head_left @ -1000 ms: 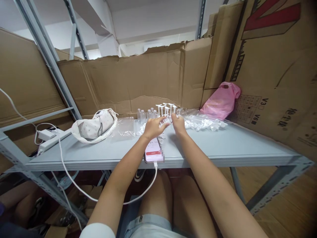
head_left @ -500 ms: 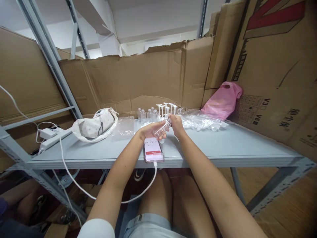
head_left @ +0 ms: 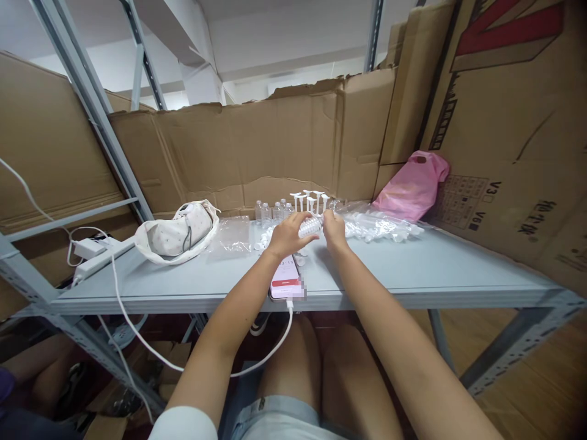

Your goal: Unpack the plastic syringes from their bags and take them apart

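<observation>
Above the middle of the desk (head_left: 413, 269), the left hand (head_left: 285, 235) and right hand (head_left: 334, 229) each grip the small clear bottle (head_left: 310, 228), with a row of bottles (head_left: 274, 211) seemingly done behind it and many loose pieces left in the clear bag (head_left: 373, 225).

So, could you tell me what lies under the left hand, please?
Under the left hand, which holds a bottle, a phone lies on the table with a white cable plugged into its near end. The wrist covers the top of its screen.
</observation>
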Available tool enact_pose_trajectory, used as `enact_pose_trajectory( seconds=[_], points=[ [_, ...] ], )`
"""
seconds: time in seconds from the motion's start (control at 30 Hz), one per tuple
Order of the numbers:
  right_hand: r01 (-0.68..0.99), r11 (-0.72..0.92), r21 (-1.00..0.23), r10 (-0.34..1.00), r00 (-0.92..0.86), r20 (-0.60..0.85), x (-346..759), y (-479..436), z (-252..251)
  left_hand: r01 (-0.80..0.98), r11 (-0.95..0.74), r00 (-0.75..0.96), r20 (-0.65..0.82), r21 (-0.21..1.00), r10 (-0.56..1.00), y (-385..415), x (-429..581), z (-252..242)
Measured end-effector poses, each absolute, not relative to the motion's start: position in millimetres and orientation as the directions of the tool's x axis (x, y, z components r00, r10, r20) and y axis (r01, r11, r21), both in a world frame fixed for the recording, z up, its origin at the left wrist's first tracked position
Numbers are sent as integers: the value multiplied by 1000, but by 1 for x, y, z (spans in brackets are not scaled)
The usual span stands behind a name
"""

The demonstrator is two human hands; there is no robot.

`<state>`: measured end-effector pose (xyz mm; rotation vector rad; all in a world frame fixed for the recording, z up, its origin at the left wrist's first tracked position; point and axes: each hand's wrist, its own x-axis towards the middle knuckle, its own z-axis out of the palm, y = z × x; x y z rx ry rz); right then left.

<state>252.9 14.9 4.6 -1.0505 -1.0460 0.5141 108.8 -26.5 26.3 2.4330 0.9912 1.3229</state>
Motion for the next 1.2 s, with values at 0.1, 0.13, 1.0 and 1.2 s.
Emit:
enact_pose_trajectory(
  seconds=[0.1, 0.13, 1.0, 1.2],
  points=[
    [47, 426, -903, 793, 461, 398, 251, 12, 7, 362, -621, 309, 539, 695, 783, -22, 108, 28],
    [28, 439, -898, 800, 442, 405, 250, 10, 7, 293, -534, 336, 438, 793, 834, -19, 107, 29],
    [-123, 535, -836, 821, 311, 479, 243, -5, 12, -16, -11, 760, 19, 1000, 650, -21, 100, 37],
    [-120, 505, -854, 831, 334, 445, 243, -7, 16, -52, 31, 790, 22, 998, 613, -22, 103, 36]
  ],
)
